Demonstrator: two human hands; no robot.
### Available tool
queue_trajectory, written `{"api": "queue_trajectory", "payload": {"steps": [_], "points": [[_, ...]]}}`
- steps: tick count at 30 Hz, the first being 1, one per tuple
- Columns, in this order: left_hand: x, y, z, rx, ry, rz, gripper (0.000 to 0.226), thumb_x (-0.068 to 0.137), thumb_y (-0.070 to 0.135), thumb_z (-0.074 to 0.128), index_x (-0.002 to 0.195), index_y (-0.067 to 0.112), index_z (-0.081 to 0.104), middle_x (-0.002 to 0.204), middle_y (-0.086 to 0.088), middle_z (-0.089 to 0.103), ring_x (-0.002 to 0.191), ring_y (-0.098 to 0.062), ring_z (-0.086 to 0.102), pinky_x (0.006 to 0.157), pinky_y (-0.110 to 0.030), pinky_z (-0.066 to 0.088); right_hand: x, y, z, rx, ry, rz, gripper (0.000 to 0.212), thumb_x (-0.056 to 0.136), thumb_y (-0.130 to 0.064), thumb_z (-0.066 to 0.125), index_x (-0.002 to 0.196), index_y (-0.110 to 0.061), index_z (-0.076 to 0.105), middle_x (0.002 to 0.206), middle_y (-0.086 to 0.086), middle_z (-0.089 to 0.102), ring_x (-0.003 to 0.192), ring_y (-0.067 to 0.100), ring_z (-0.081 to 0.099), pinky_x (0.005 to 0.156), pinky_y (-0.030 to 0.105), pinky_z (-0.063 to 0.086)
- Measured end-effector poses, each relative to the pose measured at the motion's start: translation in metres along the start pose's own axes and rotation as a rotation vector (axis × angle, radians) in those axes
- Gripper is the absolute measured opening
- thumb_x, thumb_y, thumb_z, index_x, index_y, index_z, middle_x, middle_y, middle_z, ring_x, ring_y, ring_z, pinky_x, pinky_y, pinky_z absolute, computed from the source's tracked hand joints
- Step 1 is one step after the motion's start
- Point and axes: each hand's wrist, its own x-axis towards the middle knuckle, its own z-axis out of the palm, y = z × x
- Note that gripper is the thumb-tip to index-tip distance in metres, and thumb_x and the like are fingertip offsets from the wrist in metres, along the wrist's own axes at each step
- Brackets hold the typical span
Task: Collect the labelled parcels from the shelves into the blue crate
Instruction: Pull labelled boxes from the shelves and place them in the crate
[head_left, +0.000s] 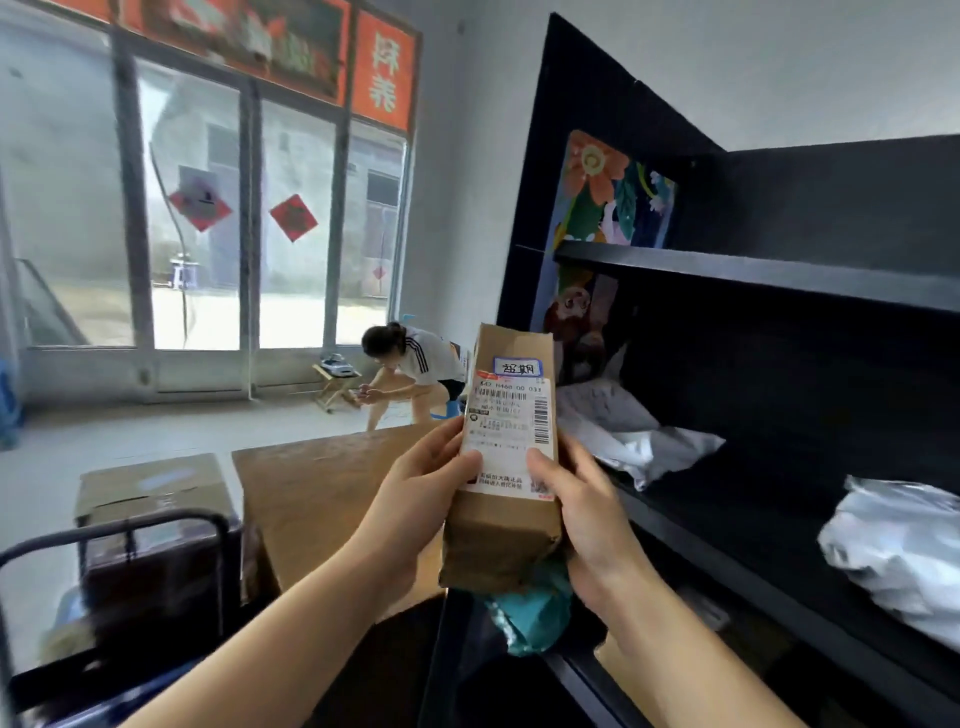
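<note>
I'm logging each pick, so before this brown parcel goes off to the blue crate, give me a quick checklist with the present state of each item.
1. Both hands grip the brown parcel: ok, the left hand and right hand hold its sides, thumbs on the front.
2. Shipping label faces the camera: ok.
3. Handwritten tag present: ok.
4. Parcel off the black shelf: ok, held in front of it.
5. Teal packet under the parcel also held: cannot tell.
6. Blue crate in sight: cannot tell; only blurred blue edges show at the lower left.
</note>
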Motion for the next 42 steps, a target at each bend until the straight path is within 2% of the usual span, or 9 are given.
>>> {"api": "queue_trajectory", "payload": {"steps": [2, 7, 14, 16, 20, 25, 29, 34, 42], "points": [[-0.013, 0.003, -0.028, 0.018, 0.070, 0.002, 0.040, 0.094, 0.016, 0.053, 0.130, 0.033, 0.051, 0.109, 0.009, 0.068, 0.095, -0.009, 0.067, 0.077, -0.025, 0.053, 0.001, 0.012, 0.028, 0.020, -0.058, 0.034, 0.035, 0.092, -0.015, 0.058, 0.124, -0.026, 0.057, 0.107, 0.004, 0.074, 0.095, 0.022, 0.072, 0.076, 0.033, 0.059], [-0.050, 0.006, -0.100, 0.029, 0.254, -0.010, 0.038, 0.096, 0.015, 0.049, 0.131, 0.029, 0.051, 0.111, 0.005, 0.066, 0.099, -0.015, 0.065, 0.088, -0.036, 0.054, -0.006, 0.046, 0.100, 0.049, -0.226, 0.127, 0.036, 0.092, -0.017, 0.058, 0.126, -0.030, 0.054, 0.108, 0.002, 0.073, 0.096, 0.021, 0.072, 0.074, 0.032, 0.058], [-0.111, 0.003, -0.199, 0.000, 0.460, -0.084, 0.026, 0.097, 0.023, 0.048, 0.117, 0.038, 0.054, 0.100, 0.002, 0.071, 0.089, -0.016, 0.069, 0.071, -0.032, 0.059, -0.037, 0.095, 0.201, 0.069, -0.388, 0.279, 0.040, 0.091, -0.013, 0.059, 0.128, -0.027, 0.051, 0.107, 0.006, 0.074, 0.092, 0.022, 0.073, 0.068, 0.031, 0.059], [-0.128, 0.001, -0.226, 0.010, 0.508, -0.103, 0.026, 0.097, 0.022, 0.048, 0.119, 0.036, 0.054, 0.100, 0.002, 0.071, 0.089, -0.015, 0.070, 0.066, -0.029, 0.058, -0.048, 0.109, 0.227, 0.038, -0.417, 0.301, 0.040, 0.091, -0.014, 0.059, 0.128, -0.027, 0.051, 0.107, 0.006, 0.073, 0.093, 0.022, 0.073, 0.073, 0.034, 0.060], [-0.162, -0.005, -0.275, 0.035, 0.592, -0.124, 0.031, 0.097, 0.021, 0.048, 0.127, 0.029, 0.054, 0.106, 0.001, 0.071, 0.093, -0.015, 0.069, 0.069, -0.027, 0.058, -0.070, 0.133, 0.274, -0.013, -0.479, 0.336, 0.041, 0.092, -0.016, 0.059, 0.130, -0.027, 0.048, 0.110, 0.003, 0.072, 0.098, 0.022, 0.071, 0.088, 0.041, 0.057], [-0.199, -0.012, -0.328, 0.056, 0.676, -0.152, 0.030, 0.098, 0.021, 0.046, 0.126, 0.030, 0.053, 0.108, 0.001, 0.067, 0.094, -0.015, 0.066, 0.070, -0.029, 0.059, -0.094, 0.162, 0.329, -0.086, -0.551, 0.365, 0.041, 0.092, -0.017, 0.059, 0.131, -0.026, 0.047, 0.114, 0.000, 0.069, 0.100, 0.017, 0.069, 0.071, 0.023, 0.057], [-0.223, -0.020, -0.367, 0.055, 0.728, -0.178, 0.025, 0.098, 0.019, 0.046, 0.118, 0.032, 0.053, 0.107, 0.003, 0.066, 0.093, -0.014, 0.066, 0.067, -0.028, 0.059, -0.107, 0.191, 0.365, -0.106, -0.578, 0.419, 0.045, 0.090, -0.015, 0.062, 0.132, -0.024, 0.047, 0.115, 0.002, 0.068, 0.103, 0.019, 0.068, 0.080, 0.030, 0.058], [-0.243, -0.039, -0.413, 0.026, 0.809, -0.232, 0.029, 0.098, 0.017, 0.045, 0.124, 0.029, 0.053, 0.109, 0.003, 0.066, 0.096, -0.017, 0.067, 0.075, -0.034, 0.059, -0.115, 0.230, 0.405, -0.135, -0.635, 0.511, 0.052, 0.089, -0.012, 0.063, 0.136, -0.023, 0.045, 0.116, 0.002, 0.067, 0.102, 0.019, 0.067, 0.075, 0.029, 0.058], [-0.252, -0.081, -0.476, -0.073, 0.945, -0.340, 0.035, 0.098, 0.010, 0.045, 0.130, 0.022, 0.051, 0.110, 0.003, 0.067, 0.095, -0.015, 0.068, 0.070, -0.030, 0.059, -0.112, 0.301, 0.452, -0.181, -0.736, 0.664, 0.052, 0.086, -0.004, 0.065, 0.133, -0.022, 0.050, 0.110, 0.006, 0.069, 0.100, 0.021, 0.068, 0.069, 0.026, 0.056]]}}
